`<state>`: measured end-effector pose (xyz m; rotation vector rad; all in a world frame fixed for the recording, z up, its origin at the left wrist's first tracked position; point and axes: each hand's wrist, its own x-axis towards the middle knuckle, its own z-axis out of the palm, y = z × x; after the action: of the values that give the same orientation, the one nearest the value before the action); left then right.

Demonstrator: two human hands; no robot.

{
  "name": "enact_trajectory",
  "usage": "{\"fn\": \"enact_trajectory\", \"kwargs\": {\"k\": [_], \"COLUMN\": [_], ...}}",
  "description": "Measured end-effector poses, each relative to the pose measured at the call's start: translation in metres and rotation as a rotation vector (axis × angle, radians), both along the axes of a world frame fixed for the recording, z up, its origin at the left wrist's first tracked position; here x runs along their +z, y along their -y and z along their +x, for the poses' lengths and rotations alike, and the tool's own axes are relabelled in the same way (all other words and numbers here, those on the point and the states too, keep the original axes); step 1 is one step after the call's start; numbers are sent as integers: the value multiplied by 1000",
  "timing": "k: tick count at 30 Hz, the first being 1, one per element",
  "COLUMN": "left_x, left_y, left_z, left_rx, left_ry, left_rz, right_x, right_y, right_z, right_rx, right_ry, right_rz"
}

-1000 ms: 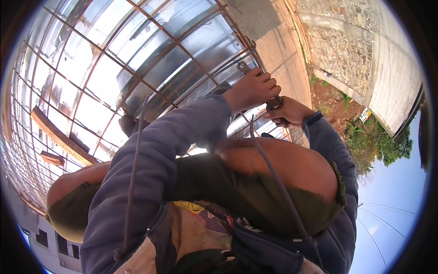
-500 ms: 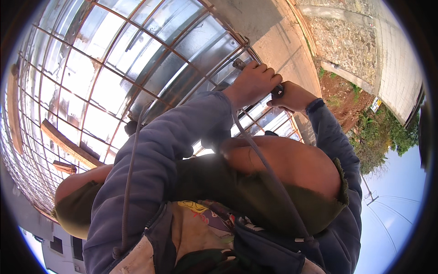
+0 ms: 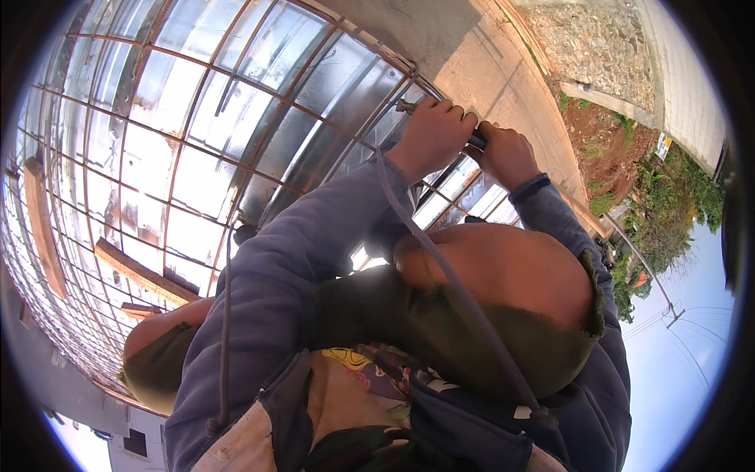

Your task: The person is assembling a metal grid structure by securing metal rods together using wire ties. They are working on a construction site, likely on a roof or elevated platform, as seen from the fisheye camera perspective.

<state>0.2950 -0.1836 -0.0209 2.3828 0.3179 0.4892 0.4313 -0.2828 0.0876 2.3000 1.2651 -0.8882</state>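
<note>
Over the right edge of the rusty bar grid, the left hand has its grip closed around a dark tool, whose head pokes out over the grid. The tool's other end runs into the right hand's grip, also closed on it. Whether the head touches the grid cannot be told.

Place: outdoor building site
Deck: grid of rusty steel bars above shiny metal sheets
Timber: loose pieces on the grid
Beyond: stone wall, reddish earth, blue sky
</note>
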Motion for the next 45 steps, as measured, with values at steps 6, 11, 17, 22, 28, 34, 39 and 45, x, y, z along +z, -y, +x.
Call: {"fn": "enact_trajectory", "kwargs": {"k": [6, 11, 17, 22, 28, 34, 39, 45], "left_x": [22, 30, -8, 30, 80, 98, 145, 192], "left_y": [-13, -39, -12, -16, -48, -207, -277, -228], "left_z": [2, 8, -29, 22, -29, -170, -307, -440], "left_rx": [-503, -786, -557, -657, -606, -367, -29, 555], "left_ry": [-426, -534, -141, -573, -138, -597, -1027, -1341], "left_rz": [-35, -2, 86, -10, 3, 108, 189, -247], "right_x": [-34, -26, -8, -30, -37, -60, -81, -94], "right_y": [51, 47, 34, 77, 93, 92, 93, 83], "right_z": [-23, -28, -39, -45, -24, -27, 5, 22], "right_rx": [-470, -1097, -883, -160, -663, -58, -7, -17], "right_ry": [-503, -1193, -1032, -129, -908, -415, -333, -303], "right_rz": [-70, -301, -239, 418, -34, 538, 459, 302]}}
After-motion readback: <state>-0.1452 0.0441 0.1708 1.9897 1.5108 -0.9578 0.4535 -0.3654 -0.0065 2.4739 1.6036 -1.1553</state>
